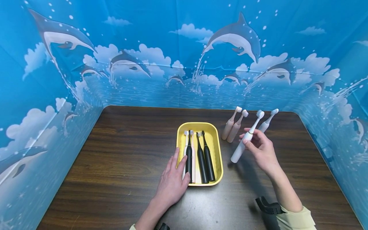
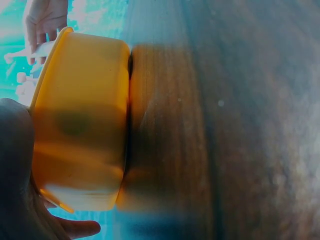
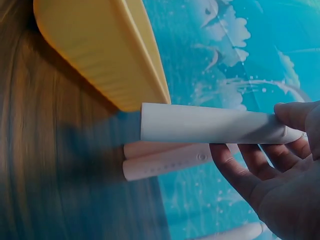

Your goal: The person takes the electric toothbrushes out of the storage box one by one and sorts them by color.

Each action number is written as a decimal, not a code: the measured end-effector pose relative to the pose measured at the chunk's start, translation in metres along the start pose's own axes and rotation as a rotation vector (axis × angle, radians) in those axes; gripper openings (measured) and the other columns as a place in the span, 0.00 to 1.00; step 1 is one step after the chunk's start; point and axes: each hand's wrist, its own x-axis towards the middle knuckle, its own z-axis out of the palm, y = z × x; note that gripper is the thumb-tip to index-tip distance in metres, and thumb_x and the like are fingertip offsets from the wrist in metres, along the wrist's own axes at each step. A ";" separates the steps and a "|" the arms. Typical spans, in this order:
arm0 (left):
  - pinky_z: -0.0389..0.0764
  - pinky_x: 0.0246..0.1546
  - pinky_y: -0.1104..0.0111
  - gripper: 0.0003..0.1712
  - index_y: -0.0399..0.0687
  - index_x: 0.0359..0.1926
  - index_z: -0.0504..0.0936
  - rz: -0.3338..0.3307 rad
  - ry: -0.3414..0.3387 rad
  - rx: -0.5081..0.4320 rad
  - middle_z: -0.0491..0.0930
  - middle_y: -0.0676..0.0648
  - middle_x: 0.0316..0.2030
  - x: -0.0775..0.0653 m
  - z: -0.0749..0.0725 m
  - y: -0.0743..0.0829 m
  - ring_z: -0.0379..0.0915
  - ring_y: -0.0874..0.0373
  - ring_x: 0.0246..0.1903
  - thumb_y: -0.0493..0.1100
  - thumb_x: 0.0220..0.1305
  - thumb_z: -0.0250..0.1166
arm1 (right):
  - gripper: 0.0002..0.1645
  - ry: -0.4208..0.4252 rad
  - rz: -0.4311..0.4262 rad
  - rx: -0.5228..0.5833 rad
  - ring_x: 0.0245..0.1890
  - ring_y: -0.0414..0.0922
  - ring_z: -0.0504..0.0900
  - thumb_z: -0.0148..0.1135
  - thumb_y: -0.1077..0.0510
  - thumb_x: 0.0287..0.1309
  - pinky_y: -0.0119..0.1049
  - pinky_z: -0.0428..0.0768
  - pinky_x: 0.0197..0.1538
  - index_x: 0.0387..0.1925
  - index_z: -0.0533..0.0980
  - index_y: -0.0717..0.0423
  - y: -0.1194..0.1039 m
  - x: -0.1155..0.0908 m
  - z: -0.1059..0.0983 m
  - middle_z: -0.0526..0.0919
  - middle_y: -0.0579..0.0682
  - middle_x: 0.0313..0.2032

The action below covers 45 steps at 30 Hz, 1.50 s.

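My right hand (image 1: 263,151) grips a white electric toothbrush (image 1: 241,147) above the table, right of a yellow tray (image 1: 219,159). The toothbrush's head points up and away; in the right wrist view its handle (image 3: 200,122) lies between thumb and fingers. Over the tray's left rim rests my left hand (image 1: 172,180), its fingers fairly straight. Inside the tray lie a white toothbrush (image 1: 184,163), a pink toothbrush (image 1: 193,166) and several black toothbrushes (image 1: 207,161), heads toward the far side. My left hand partly covers the white one.
Two pink toothbrushes (image 1: 234,131) stand behind the right hand. Another white toothbrush (image 1: 264,126) stands to their right, partly behind the hand. A blue dolphin-print curtain (image 1: 172,86) borders the dark wooden table (image 1: 120,153) at the back and sides.
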 end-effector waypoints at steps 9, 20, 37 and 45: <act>0.72 0.58 0.37 0.33 0.47 0.72 0.72 0.000 -0.002 0.002 0.44 0.44 0.81 0.000 -0.001 0.000 0.60 0.32 0.70 0.50 0.68 0.58 | 0.22 0.070 -0.001 -0.021 0.50 0.33 0.82 0.58 0.65 0.72 0.27 0.83 0.44 0.64 0.70 0.67 0.011 -0.001 -0.012 0.85 0.60 0.50; 0.72 0.57 0.36 0.33 0.47 0.73 0.72 -0.005 0.000 0.001 0.44 0.45 0.82 0.000 0.000 0.000 0.60 0.32 0.70 0.50 0.69 0.58 | 0.21 0.368 0.077 -0.266 0.42 0.28 0.79 0.65 0.67 0.66 0.15 0.75 0.41 0.59 0.75 0.68 0.025 0.000 -0.014 0.86 0.63 0.49; 0.72 0.58 0.37 0.33 0.48 0.73 0.72 -0.007 -0.008 0.002 0.45 0.46 0.81 0.000 0.000 0.000 0.60 0.33 0.71 0.51 0.69 0.58 | 0.21 0.657 -0.031 -0.413 0.46 0.60 0.87 0.66 0.67 0.63 0.14 0.72 0.45 0.56 0.75 0.71 0.055 0.005 -0.019 0.86 0.64 0.48; 0.71 0.58 0.37 0.33 0.48 0.73 0.72 -0.012 -0.015 -0.001 0.45 0.46 0.81 0.001 -0.001 0.000 0.59 0.33 0.71 0.51 0.68 0.58 | 0.22 0.682 -0.028 -0.391 0.50 0.59 0.86 0.66 0.67 0.64 0.27 0.79 0.52 0.58 0.74 0.70 0.064 0.013 -0.020 0.84 0.65 0.50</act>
